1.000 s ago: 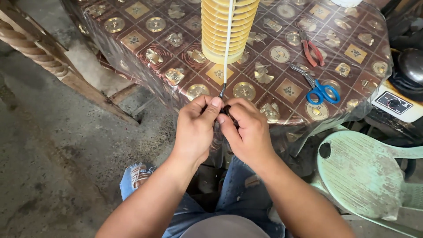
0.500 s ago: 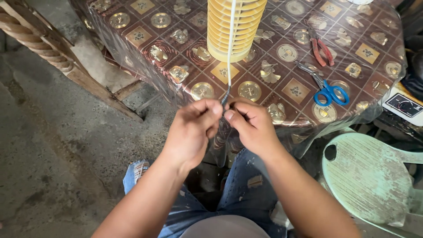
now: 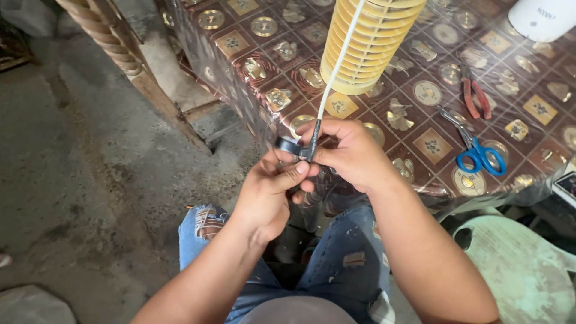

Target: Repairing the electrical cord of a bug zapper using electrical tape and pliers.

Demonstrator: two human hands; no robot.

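A yellow ribbed cylinder (image 3: pixel 369 42) stands on the patterned brown table (image 3: pixel 264 66). A white cable (image 3: pixel 336 66) runs down its side to my hands at the table's front edge. My right hand (image 3: pixel 348 153) pinches the dark end of the cable. My left hand (image 3: pixel 270 189) holds a small roll of black tape (image 3: pixel 289 146) against that end. Both hands touch each other above my lap.
Blue-handled scissors (image 3: pixel 477 153) and red-handled pliers (image 3: pixel 477 96) lie on the table to the right. A white container (image 3: pixel 549 18) stands at the far right corner. A pale green plastic chair (image 3: pixel 522 270) is at lower right. A twisted wooden post (image 3: pixel 108 36) leans at upper left.
My hands have drawn slightly apart and shifted left. The black tape roll now shows in my left hand, held beside the cable end. The camera has moved closer.
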